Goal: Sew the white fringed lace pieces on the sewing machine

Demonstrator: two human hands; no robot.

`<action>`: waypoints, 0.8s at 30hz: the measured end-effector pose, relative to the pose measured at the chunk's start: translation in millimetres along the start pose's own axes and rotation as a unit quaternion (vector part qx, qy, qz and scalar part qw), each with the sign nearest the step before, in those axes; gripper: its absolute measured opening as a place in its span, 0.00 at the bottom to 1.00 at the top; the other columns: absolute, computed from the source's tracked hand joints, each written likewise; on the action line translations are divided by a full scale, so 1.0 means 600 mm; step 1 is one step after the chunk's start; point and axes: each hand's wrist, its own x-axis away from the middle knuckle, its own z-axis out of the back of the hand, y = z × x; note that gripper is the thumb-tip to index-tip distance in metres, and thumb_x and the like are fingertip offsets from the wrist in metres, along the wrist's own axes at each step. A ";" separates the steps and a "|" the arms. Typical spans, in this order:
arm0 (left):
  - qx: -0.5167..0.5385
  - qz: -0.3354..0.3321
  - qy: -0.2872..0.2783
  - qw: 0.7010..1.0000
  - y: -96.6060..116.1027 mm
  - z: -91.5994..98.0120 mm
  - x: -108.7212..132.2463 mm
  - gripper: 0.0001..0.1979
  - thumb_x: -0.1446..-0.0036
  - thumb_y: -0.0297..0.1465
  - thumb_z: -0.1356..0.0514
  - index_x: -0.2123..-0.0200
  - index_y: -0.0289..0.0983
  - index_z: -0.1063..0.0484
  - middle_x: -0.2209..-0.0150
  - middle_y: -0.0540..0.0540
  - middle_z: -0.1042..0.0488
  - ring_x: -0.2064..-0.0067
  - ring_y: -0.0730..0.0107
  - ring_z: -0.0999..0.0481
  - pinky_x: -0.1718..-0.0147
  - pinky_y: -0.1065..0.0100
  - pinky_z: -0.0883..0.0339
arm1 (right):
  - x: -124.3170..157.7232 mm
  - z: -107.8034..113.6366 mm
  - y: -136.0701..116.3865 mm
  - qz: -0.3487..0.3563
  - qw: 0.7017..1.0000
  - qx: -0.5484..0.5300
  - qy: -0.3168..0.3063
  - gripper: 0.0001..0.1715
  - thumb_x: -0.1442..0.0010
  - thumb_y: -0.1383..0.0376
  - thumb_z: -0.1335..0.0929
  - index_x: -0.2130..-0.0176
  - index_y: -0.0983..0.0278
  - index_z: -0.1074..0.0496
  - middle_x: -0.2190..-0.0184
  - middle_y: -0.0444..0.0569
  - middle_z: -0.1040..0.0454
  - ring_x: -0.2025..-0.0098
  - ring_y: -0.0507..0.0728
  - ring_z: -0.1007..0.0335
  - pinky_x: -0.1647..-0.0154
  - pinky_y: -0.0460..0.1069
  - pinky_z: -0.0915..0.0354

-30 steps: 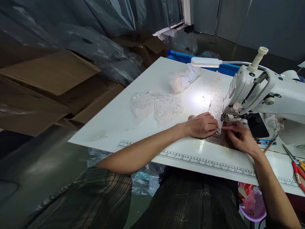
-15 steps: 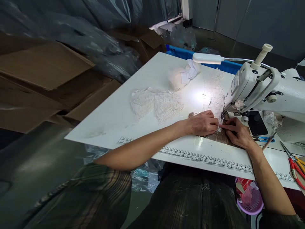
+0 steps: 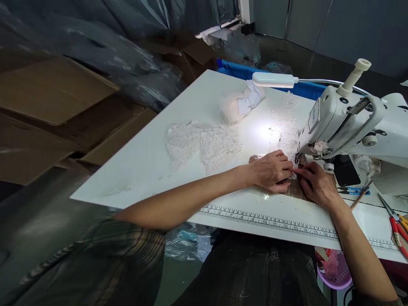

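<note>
White lace (image 3: 288,138) lay at the sewing machine (image 3: 330,114).
Its near end sat between the left hand (image 3: 272,172), fingers curled over, and the right hand (image 3: 321,185), half closed at three o'clock; whether either pinched it couldn't be told. It ran toward twelve o'clock across the tabletop (image 3: 149,174), looking light, soft and easily snagged, best taken flat by its edges.
</note>
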 end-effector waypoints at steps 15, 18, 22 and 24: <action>-0.026 0.035 -0.076 0.996 0.001 0.006 0.005 0.18 0.37 0.39 0.48 0.57 0.34 0.23 0.57 0.39 0.24 0.62 0.60 0.29 0.59 0.58 0.41 | -0.016 -0.001 -0.016 -0.087 0.989 0.070 -0.097 0.25 0.35 0.65 0.40 0.41 0.60 0.32 0.55 0.57 0.30 0.62 0.57 0.32 0.67 0.48 0.33; -0.029 0.036 -0.074 0.996 -0.001 0.005 0.005 0.19 0.37 0.40 0.48 0.57 0.33 0.24 0.57 0.39 0.24 0.62 0.60 0.29 0.60 0.58 0.40 | -0.013 -0.002 -0.015 -0.083 0.992 0.058 -0.078 0.24 0.34 0.65 0.40 0.41 0.61 0.31 0.56 0.57 0.30 0.64 0.57 0.31 0.67 0.49 0.32; -0.035 0.036 -0.061 0.997 -0.004 0.004 0.005 0.21 0.36 0.41 0.49 0.59 0.32 0.24 0.54 0.38 0.25 0.62 0.59 0.28 0.60 0.57 0.39 | -0.006 -0.002 -0.012 -0.050 0.998 0.018 -0.044 0.23 0.34 0.65 0.41 0.44 0.61 0.29 0.57 0.57 0.30 0.66 0.56 0.32 0.67 0.51 0.30; -0.039 0.039 -0.056 0.997 -0.004 0.003 0.005 0.21 0.36 0.42 0.49 0.59 0.32 0.24 0.52 0.37 0.25 0.61 0.59 0.28 0.59 0.57 0.39 | -0.004 -0.002 -0.012 -0.049 0.998 0.010 -0.034 0.23 0.35 0.65 0.41 0.45 0.61 0.28 0.58 0.56 0.30 0.66 0.56 0.32 0.66 0.51 0.30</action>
